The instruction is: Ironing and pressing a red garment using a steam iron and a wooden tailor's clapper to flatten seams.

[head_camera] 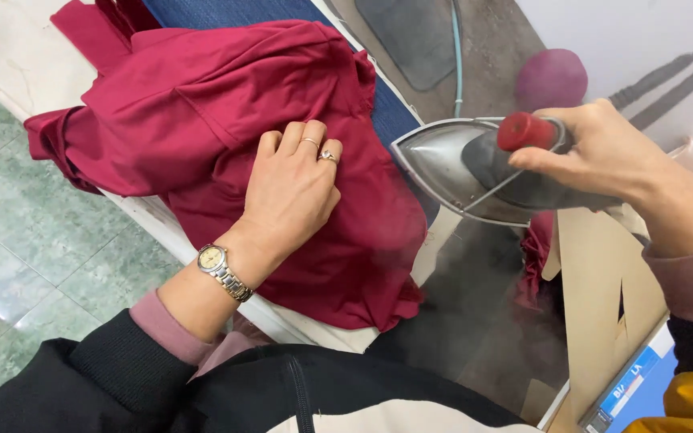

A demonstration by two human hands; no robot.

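Head view, looking down: left hand (292, 192) flat on a crimson garment (202, 120), palm down, fingers together and slightly curled at the tips, pressing the cloth and gripping nothing. Rings on two fingers, a metal wristwatch (220, 269) on the wrist, pink cuff under a black sleeve.

Crimson garment bunched and folded over a narrow ironing board (395, 112) with a blue cover, spread from the far left towards the near middle, one edge hanging off the near side of the board (a further scrap of the same red showing lower right, below the iron).

Right hand (611, 156) at the right, closed around the handle of a steam iron (459, 168), thumb beside its red knob (527, 131). Iron held off the cloth, just right of the garment, silver soleplate tilted towards the left hand, pointed tip leftwards. A faint haze of steam between soleplate and cloth.

Far right: a dull pink rounded pad (551, 78). Near left: green tiled floor (26, 240).
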